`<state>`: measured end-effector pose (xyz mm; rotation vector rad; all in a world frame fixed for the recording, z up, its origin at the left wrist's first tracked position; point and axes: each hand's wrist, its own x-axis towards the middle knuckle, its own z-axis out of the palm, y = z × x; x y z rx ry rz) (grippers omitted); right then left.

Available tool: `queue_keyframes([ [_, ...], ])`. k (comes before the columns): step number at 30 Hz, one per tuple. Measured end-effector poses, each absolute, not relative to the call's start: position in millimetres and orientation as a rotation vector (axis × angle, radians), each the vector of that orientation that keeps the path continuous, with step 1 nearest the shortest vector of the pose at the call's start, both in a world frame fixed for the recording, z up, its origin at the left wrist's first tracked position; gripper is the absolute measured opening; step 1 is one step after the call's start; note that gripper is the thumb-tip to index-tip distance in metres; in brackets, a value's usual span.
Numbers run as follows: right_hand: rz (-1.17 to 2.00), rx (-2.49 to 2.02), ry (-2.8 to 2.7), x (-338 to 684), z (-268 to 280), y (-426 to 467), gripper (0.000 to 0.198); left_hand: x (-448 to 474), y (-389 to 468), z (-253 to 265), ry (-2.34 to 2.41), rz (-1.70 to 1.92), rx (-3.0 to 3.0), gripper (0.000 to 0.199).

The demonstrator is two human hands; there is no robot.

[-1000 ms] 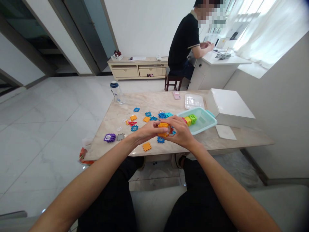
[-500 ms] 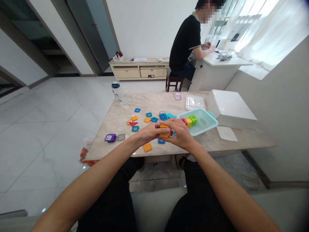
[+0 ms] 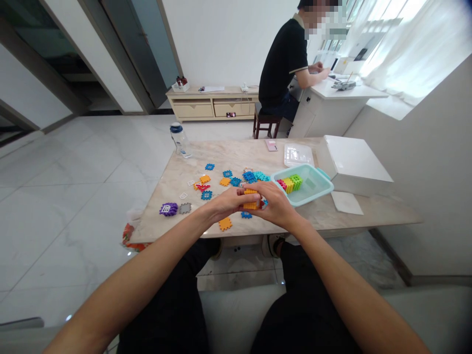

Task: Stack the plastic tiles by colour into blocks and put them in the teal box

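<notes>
Between my two hands, above the table's near side, is a stack of orange interlocking tiles (image 3: 251,199). My left hand (image 3: 230,201) grips it from the left with the thumb across its face. My right hand (image 3: 275,199) wraps over its top and right side, and the fingers hide part of it. Just below the hands lie a blue tile (image 3: 246,215) and a loose orange tile (image 3: 225,223). Farther back are blue tiles (image 3: 249,176), light-blue tiles (image 3: 260,176), small red pieces (image 3: 202,188) and a blue tile with an open middle (image 3: 206,195).
A teal tray (image 3: 313,189) holds red, yellow and green tiles (image 3: 288,184). Purple tiles (image 3: 168,209) and a grey frame (image 3: 185,208) lie left. Around stand a water bottle (image 3: 180,141), a clear lid (image 3: 298,155), a white box (image 3: 356,160) and a phone (image 3: 272,145). A person (image 3: 282,69) sits beyond.
Almost nothing differs. Both hands keep their hold on the orange stack, and the view has shifted very slightly.
</notes>
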<state>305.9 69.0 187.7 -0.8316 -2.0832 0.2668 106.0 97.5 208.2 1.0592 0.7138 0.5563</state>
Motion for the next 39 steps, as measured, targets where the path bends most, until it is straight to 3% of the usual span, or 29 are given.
queue_keyframes([
  [6, 0.374, -0.841, -2.069, 304, 188, 67, 0.063, 106, 100, 205, 0.714, 0.575, 1.07, 0.044],
  [28, 0.492, -0.821, -2.036, 303, 187, 67, 0.057, 103, 100, 197, 0.655, 0.518, 1.104, 0.044],
  [35, 0.489, -0.885, -1.989, 307, 184, 67, 0.078, 104, 101, 203, 0.689, 0.539, 1.108, 0.046],
  [39, 0.447, -0.903, -2.0, 310, 183, 69, 0.067, 102, 102, 204, 0.683, 0.529, 1.116, 0.047],
])
